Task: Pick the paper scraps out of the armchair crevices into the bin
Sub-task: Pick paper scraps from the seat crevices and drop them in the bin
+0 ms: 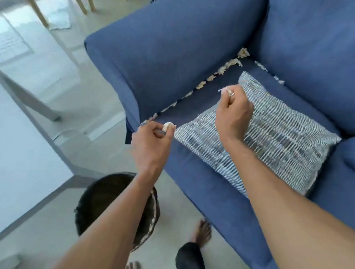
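Scraps (220, 70) line the armchair (179, 48) crevice between both pinching hands.

Cloth chair, paper scraps, woven bin, glossy floor

The armchair (179, 55) is covered in matt blue woven cloth, slightly coarse in grain. The cushion (279, 139) on its seat is rougher cloth, ribbed in raised white and grey threads. The paper scraps (223, 70) in the crevice are crumpled, torn and fibrous, off-white and dull. The bin (155, 209) has a dark, matt, woven-looking wall. The floor (56, 63) is smooth and glossy with pale reflections. The chair legs (33, 3) beyond look like light, bare wood.
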The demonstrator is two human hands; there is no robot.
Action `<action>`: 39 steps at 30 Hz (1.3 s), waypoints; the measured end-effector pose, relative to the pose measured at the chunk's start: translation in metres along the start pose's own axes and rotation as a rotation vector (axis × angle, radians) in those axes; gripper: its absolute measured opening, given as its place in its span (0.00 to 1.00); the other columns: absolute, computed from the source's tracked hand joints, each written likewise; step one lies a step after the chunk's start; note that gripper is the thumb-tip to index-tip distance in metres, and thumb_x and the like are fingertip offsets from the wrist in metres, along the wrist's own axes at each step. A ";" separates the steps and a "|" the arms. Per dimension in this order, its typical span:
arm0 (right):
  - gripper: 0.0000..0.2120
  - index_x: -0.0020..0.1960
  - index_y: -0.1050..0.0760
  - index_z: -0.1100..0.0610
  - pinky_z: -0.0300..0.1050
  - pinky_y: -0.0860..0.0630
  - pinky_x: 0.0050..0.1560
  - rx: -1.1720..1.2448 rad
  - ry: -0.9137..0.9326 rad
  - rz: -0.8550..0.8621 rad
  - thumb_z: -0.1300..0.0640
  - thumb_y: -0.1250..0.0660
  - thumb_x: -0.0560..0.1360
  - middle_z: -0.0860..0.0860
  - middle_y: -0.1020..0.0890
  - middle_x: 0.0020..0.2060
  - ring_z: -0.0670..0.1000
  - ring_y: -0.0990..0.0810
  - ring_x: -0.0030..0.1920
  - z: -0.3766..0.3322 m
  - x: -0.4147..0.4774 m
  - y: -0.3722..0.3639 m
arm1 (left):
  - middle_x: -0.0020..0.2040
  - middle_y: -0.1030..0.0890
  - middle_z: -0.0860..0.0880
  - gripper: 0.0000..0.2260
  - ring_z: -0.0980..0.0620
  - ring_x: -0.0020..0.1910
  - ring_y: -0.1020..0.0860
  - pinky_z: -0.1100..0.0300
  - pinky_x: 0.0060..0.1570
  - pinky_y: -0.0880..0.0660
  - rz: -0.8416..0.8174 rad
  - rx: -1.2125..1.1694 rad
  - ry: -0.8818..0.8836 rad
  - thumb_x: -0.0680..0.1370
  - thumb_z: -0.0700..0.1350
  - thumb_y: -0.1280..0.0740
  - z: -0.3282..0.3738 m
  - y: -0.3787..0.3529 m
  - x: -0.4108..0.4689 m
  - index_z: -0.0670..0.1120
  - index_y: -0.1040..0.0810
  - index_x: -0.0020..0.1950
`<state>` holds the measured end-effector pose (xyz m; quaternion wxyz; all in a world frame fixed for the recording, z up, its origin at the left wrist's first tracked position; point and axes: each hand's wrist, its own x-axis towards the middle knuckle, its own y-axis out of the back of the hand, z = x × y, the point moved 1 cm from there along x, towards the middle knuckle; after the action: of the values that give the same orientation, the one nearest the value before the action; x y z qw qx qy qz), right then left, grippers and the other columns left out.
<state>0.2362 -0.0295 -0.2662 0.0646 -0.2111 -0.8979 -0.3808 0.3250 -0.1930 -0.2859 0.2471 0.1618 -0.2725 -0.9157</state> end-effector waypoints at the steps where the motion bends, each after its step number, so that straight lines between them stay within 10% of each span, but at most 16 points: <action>1: 0.06 0.49 0.22 0.59 0.47 0.36 0.41 0.014 0.008 0.001 0.59 0.37 0.80 0.55 0.18 0.35 0.58 0.26 0.36 -0.009 -0.017 -0.004 | 0.26 0.22 0.54 0.12 0.57 0.29 0.22 0.62 0.32 0.29 0.001 0.021 0.007 0.73 0.56 0.28 -0.013 0.016 -0.004 0.48 0.17 0.38; 14: 0.06 0.51 0.27 0.53 0.52 0.25 0.36 -0.113 0.080 -0.427 0.51 0.33 0.78 0.54 0.15 0.38 0.61 0.18 0.41 -0.027 -0.238 -0.035 | 0.30 0.20 0.55 0.13 0.52 0.34 0.20 0.59 0.30 0.28 -0.088 0.245 0.163 0.76 0.59 0.31 -0.185 0.139 -0.093 0.51 0.16 0.40; 20: 0.04 0.50 0.27 0.49 0.30 0.44 0.26 -0.231 0.097 -0.553 0.53 0.33 0.76 0.48 0.17 0.35 0.47 0.28 0.31 -0.011 -0.296 -0.044 | 0.37 0.16 0.52 0.12 0.51 0.37 0.19 0.56 0.35 0.21 -0.145 0.307 0.259 0.77 0.57 0.30 -0.219 0.147 -0.110 0.49 0.14 0.47; 39: 0.03 0.51 0.23 0.51 0.48 0.21 0.37 -0.248 0.006 -0.797 0.54 0.33 0.78 0.48 0.17 0.33 0.53 0.19 0.37 -0.014 -0.305 -0.051 | 0.58 0.18 0.47 0.17 0.46 0.55 0.19 0.55 0.54 0.23 -0.339 0.280 0.420 0.79 0.50 0.31 -0.247 0.143 -0.108 0.45 0.22 0.65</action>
<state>0.4890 -0.1717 -0.3748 -0.1112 0.1476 -0.8566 -0.4817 0.5726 -0.3420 -0.3832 0.1168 0.4233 -0.3082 -0.8439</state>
